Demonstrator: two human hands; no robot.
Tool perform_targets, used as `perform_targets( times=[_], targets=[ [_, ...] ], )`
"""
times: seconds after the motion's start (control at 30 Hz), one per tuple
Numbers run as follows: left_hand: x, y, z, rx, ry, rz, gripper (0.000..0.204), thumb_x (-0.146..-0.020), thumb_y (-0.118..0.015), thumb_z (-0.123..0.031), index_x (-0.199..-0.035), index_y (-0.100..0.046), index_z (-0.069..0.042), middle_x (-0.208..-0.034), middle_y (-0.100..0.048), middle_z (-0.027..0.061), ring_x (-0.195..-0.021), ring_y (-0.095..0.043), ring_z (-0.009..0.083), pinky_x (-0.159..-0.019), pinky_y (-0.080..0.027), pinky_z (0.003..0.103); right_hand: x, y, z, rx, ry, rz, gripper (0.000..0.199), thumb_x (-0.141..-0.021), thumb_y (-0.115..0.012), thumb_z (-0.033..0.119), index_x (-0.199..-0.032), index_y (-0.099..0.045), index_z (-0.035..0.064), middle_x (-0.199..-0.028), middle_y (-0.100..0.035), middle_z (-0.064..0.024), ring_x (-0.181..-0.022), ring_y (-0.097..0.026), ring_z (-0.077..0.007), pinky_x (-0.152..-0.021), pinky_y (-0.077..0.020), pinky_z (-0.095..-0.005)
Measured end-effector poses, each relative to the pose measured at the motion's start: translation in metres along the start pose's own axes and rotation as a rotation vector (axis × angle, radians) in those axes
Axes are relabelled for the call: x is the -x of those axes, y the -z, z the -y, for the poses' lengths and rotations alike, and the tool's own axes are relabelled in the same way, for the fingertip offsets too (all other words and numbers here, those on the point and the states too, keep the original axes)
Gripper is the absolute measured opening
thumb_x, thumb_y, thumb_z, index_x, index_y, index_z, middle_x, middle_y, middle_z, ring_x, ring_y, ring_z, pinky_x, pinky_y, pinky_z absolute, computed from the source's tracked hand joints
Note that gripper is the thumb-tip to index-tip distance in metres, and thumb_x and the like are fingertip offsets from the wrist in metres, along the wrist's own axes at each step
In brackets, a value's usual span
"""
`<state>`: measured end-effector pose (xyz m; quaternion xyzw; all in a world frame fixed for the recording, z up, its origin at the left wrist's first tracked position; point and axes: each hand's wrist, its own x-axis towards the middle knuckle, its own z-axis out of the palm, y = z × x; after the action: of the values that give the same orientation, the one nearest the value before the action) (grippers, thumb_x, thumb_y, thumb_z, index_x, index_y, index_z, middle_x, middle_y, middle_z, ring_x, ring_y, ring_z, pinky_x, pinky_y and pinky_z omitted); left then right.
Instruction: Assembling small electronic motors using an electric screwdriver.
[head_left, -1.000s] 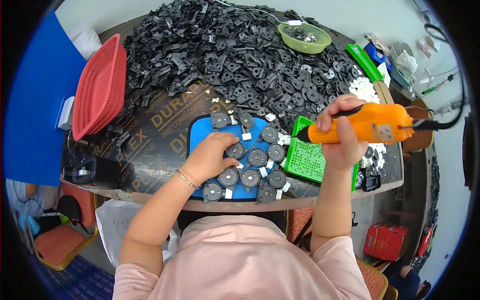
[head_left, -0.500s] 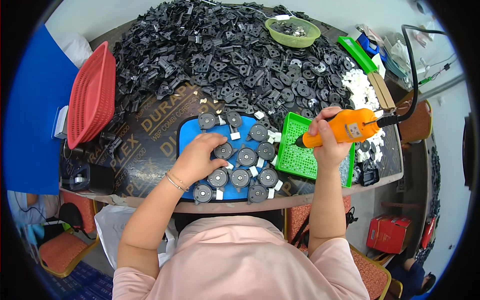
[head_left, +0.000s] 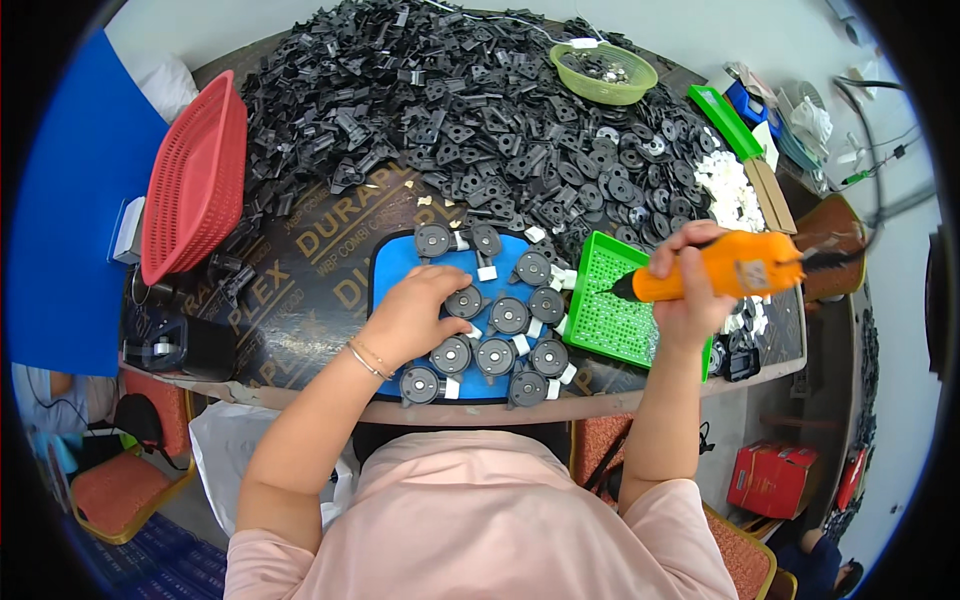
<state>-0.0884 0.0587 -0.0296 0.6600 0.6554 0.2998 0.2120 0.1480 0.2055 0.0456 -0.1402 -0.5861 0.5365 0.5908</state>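
My right hand grips an orange electric screwdriver lying nearly level, its black tip over the green perforated tray. Small shiny bits lie in the tray, too small to name. With thumb and fingers, my left hand holds a black round wheel-like part on the blue mat. Several similar round parts with white tabs stand in rows around it on the mat. Under the left fingers, the held part's edge is partly hidden.
A big heap of black plastic parts covers the table's far side, with black discs and white pieces to its right. A red basket stands left, a yellow-green basket at the back. The screwdriver's cable trails right.
The whole view has shifted slightly. My right hand and the screwdriver have moved a little right, and the cable is blurred by swinging. My left hand stays at the same round part.
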Motion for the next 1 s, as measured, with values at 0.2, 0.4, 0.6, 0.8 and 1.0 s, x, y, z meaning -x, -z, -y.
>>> perform_targets(
  times=[0.2, 0.4, 0.6, 0.8, 1.0],
  targets=[
    [0.001, -0.001, 0.002, 0.013, -0.015, -0.01, 0.053, -0.063, -0.079, -0.015, -0.11, -0.059, -0.002, -0.113, -0.058, 0.0135, -0.108, -0.052, 0.0312, -0.093, -0.043, 0.036, 0.007, -0.06, 0.0, -0.199, -0.007, 0.165, 0.024, -0.07, -0.064, -0.001, -0.091, -0.052, 0.0003, -0.085, -0.051, -0.011, -0.063, -0.054, -0.0161, -0.055, -0.0475, -0.0266],
    [0.001, -0.004, 0.006, 0.016, -0.04, -0.004, 0.054, -0.062, -0.079, -0.015, -0.111, -0.058, -0.002, -0.114, -0.058, 0.014, -0.109, -0.052, 0.0311, -0.094, -0.042, 0.036, 0.024, -0.108, -0.032, -0.132, -0.063, 0.354, 0.022, -0.075, -0.062, -0.001, -0.092, -0.049, -0.0012, -0.085, -0.048, -0.0125, -0.059, -0.055, -0.0173, -0.056, -0.0475, -0.0269],
    [0.0, -0.006, 0.007, 0.0, -0.015, -0.009, 0.055, -0.062, -0.079, -0.014, -0.111, -0.057, -0.003, -0.112, -0.059, 0.0127, -0.108, -0.052, 0.0309, -0.092, -0.042, 0.036, 0.028, -0.117, -0.04, -0.145, -0.159, 0.375, 0.023, -0.072, -0.062, -0.006, -0.091, -0.05, -0.0005, -0.087, -0.049, -0.0109, -0.064, -0.055, -0.0146, -0.058, -0.0466, -0.0255],
    [-0.004, -0.025, 0.033, 0.036, -0.178, -0.087, 0.054, -0.061, -0.078, -0.013, -0.111, -0.057, -0.006, -0.109, -0.059, 0.0105, -0.105, -0.052, 0.0305, -0.09, -0.043, 0.037, 0.032, -0.123, -0.039, -0.066, -0.168, 0.44, 0.024, -0.071, -0.066, -0.002, -0.09, -0.052, 0.0028, -0.086, -0.051, -0.0096, -0.068, -0.054, -0.0134, -0.066, -0.0439, -0.0234],
    [-0.002, -0.004, 0.006, -0.021, -0.04, 0.02, 0.053, -0.062, -0.079, -0.014, -0.11, -0.057, -0.004, -0.109, -0.059, 0.0112, -0.105, -0.052, 0.0305, -0.089, -0.044, 0.036, 0.018, -0.109, -0.042, -0.099, -0.046, 0.463, 0.027, -0.072, -0.07, 0.007, -0.092, -0.052, 0.0027, -0.086, -0.051, -0.0097, -0.067, -0.054, -0.015, -0.064, -0.0454, -0.0253]
  ],
)
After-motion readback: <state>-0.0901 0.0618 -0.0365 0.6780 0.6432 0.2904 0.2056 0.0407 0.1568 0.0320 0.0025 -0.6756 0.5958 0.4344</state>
